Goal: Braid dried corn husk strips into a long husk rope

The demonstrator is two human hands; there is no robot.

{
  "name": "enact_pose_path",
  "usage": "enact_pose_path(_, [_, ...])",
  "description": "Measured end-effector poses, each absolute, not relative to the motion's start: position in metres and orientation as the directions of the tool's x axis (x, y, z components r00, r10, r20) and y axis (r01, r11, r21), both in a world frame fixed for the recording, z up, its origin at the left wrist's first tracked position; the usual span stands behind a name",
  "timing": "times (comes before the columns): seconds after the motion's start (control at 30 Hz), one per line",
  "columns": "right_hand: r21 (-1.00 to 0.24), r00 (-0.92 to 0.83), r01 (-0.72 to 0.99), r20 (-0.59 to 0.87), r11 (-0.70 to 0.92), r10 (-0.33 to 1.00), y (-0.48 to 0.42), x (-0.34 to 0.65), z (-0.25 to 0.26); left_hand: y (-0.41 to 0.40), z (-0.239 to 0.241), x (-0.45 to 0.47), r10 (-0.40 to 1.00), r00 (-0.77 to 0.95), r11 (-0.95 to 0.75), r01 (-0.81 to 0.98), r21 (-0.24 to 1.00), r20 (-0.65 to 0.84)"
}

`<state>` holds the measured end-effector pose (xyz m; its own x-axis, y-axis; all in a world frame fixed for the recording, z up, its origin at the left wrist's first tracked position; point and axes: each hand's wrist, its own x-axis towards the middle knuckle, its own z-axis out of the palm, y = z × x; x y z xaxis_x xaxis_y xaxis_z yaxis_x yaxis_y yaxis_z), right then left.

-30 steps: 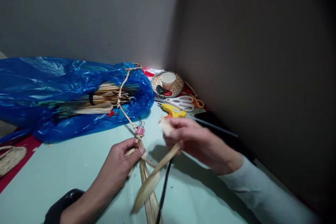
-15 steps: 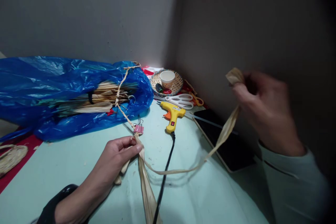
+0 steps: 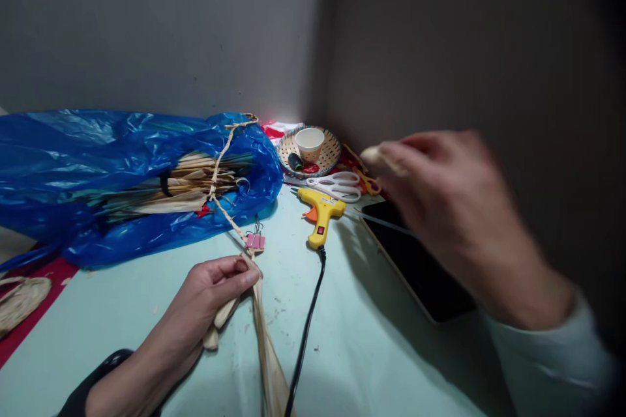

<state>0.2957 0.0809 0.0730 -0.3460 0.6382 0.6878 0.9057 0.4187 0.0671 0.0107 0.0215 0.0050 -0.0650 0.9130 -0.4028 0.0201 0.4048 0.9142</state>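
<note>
The left hand (image 3: 210, 296) pinches narrowly, thumb against forefinger, and holds the strip (image 3: 268, 352) just below the pink clip (image 3: 255, 242). From this grip the strip runs down over the table (image 3: 362, 365) toward the near edge of the view. Two short husk ends (image 3: 225, 313) come out from under the same hand. Above the clip there is a thin twisted cord (image 3: 214, 189), which goes up across the opening of the blue bag (image 3: 122, 150), in front of the bundle (image 3: 190, 186) of dry leaves.

The right hand (image 3: 454, 202) is raised in the air, in front of the dark wall, and its fingers are closed on a pale piece (image 3: 372, 155). This hand is blurred (I cannot tell if the piece joins the strip). In the view it covers part of the tablet (image 3: 425, 267).

The yellow glue gun (image 3: 320, 207) lies between the two hands, farther away, and its black cable (image 3: 309, 322) passes to the right of the strip. Behind it are white scissors (image 3: 337, 184) and a basket (image 3: 330, 156) with a cup (image 3: 310, 138) inside.
</note>
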Motion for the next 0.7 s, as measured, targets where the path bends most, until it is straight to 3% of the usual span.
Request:
enact_pose_path(0.07, [0.078,-0.516,0.793,0.613,0.604,0.598,0.074,0.267,0.061,0.022,0.003,0.009,0.918,-0.051,0.395,0.011,0.919,-0.394])
enact_pose_path(0.13, [0.030,-0.823,0.404,0.447,0.914,0.349,0.062,0.239,0.049,0.022,0.001,0.009,0.924,-0.021,0.381,-0.021,0.924,-0.381])
enact_pose_path(0.17, [-0.015,-0.905,0.249,0.352,0.968,0.238,0.055,0.227,0.043,0.022,0.001,0.009,0.927,-0.008,0.375,-0.045,0.926,-0.376])
enact_pose_path(0.2, [-0.038,-0.922,0.130,0.364,0.991,0.135,0.049,0.218,0.037,0.022,0.000,0.009,0.928,-0.001,0.372,-0.067,0.926,-0.373])
enact_pose_path(0.3, [-0.154,-0.917,0.033,0.387,0.987,0.092,0.041,0.206,0.030,0.021,-0.002,0.010,0.929,-0.011,0.366,-0.111,0.924,-0.370])
enact_pose_path(0.4, [-0.437,-0.822,0.011,0.509,0.900,0.257,0.045,0.218,0.039,0.018,-0.002,0.010,0.935,0.000,0.351,-0.142,0.926,-0.355])
enact_pose_path(0.5, [-0.747,-0.525,0.084,0.530,0.659,0.667,0.053,0.237,0.057,0.016,-0.001,0.010,0.924,-0.013,0.376,-0.153,0.914,-0.382])
enact_pose_path(0.6, [-0.924,-0.247,0.010,0.369,0.383,0.896,0.058,0.247,0.069,0.015,0.000,0.008,0.925,-0.036,0.368,-0.170,0.914,-0.379])
enact_pose_path(0.7, [-0.987,-0.330,-0.034,0.160,0.157,0.931,0.058,0.240,0.064,0.014,0.000,0.008,0.938,-0.030,0.331,-0.212,0.919,-0.345])
